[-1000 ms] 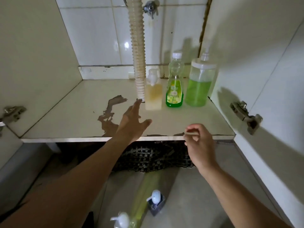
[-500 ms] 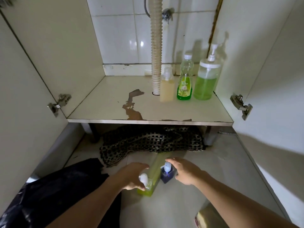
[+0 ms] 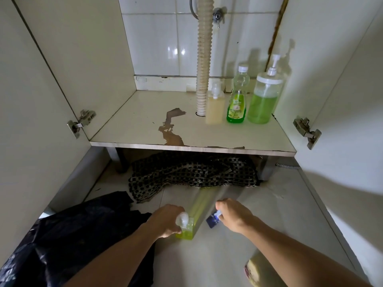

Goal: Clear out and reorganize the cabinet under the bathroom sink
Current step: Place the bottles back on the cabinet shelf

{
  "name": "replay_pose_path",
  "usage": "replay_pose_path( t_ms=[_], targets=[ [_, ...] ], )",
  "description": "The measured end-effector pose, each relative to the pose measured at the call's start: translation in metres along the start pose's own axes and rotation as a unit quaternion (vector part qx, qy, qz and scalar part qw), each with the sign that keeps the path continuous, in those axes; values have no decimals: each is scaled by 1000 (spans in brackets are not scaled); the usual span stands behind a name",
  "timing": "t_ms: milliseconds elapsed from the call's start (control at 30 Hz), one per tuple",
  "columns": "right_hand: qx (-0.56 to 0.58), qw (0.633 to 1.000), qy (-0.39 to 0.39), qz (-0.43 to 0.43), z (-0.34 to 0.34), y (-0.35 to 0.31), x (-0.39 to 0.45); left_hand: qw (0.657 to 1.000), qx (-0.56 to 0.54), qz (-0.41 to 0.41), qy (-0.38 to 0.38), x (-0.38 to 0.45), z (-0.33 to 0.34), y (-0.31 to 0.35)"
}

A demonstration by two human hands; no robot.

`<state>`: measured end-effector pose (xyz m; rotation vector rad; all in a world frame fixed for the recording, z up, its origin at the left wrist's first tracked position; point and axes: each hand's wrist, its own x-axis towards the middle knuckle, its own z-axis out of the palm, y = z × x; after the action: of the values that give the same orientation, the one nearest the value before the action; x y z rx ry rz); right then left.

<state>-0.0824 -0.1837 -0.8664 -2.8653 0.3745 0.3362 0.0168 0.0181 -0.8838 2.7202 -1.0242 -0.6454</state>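
Observation:
The open cabinet's shelf (image 3: 145, 129) is cream with a peeled brown patch. At its back right stand a pale amber pump bottle (image 3: 215, 109), a green dish-soap bottle (image 3: 236, 108) and a large green pump jar (image 3: 263, 104). On the floor in front, my left hand (image 3: 167, 220) is closed around a yellow-green pump bottle (image 3: 187, 229). My right hand (image 3: 234, 216) grips a small dark blue pump bottle (image 3: 211, 221) beside it.
A corrugated drain hose (image 3: 204, 59) drops through the shelf next to the amber bottle. A black-and-white checked cloth (image 3: 190, 172) lies under the shelf. A black plastic bag (image 3: 72, 241) is at the lower left. Both doors stand open, with hinges (image 3: 306, 131) sticking out.
A second ago both hands were up at the shelf edge. They dropped to the floor and have closed on the two pump bottles there; the view has pulled back slightly.

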Motion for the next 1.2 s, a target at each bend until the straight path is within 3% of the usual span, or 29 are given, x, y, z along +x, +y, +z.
replay_pose_path(
  t_ms=[267,500,833,1033,1200],
  targets=[
    [25,999,-31,36,-31,-4,-11,997,-79,21,3,-1,-6,-3],
    [25,997,-53,54,-124,-18,5,981,-179,64,30,14,-90,-1],
    [50,995,54,65,-252,-56,52,951,-281,56,119,48,-226,-3],
    [35,992,82,87,-301,-86,71,949,-270,19,162,71,-259,-3],
    [15,993,83,84,-294,-85,103,954,-250,3,167,102,-260,1]
  ],
)
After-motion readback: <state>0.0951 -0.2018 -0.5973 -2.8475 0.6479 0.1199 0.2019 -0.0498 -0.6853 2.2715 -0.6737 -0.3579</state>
